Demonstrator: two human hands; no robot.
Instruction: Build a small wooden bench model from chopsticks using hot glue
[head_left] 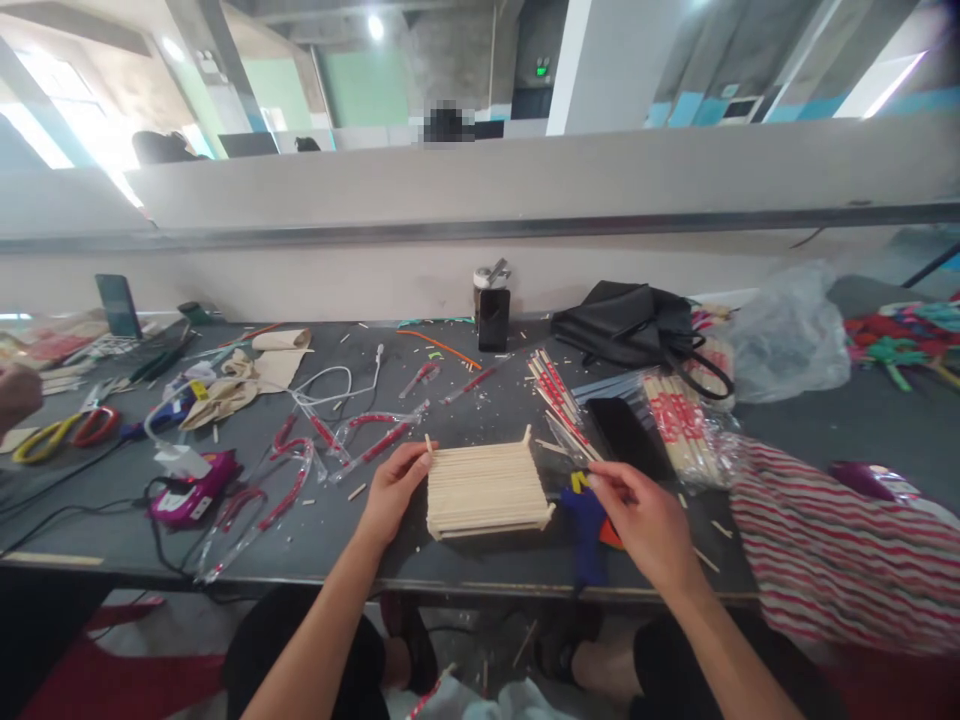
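Note:
My left hand (pixel 391 492) grips the left corner of a small rectangular piece built of pale wooden sticks (pixel 486 486). The sticks lie side by side as a flat panel, with short posts standing up at the far corners. My right hand (pixel 646 515) is at the right, thumb and fingers pinched together at the near ends of some chopsticks (pixel 559 400) in red-and-white wrappers. Whether anything is between those fingertips I cannot make out. Just left of this hand lies a blue glue gun (pixel 585 530) with a yellow tip and an orange trigger, partly behind the hand.
Torn red wrappers (pixel 382 440) and a purple power strip (pixel 195 490) with cables lie left. A phone (pixel 628 438), packed chopsticks (pixel 679 420), a black bag (pixel 622 325) and striped cloth (pixel 832 560) are right. Another person's hand (pixel 16 395) shows far left, near scissors (pixel 67 432).

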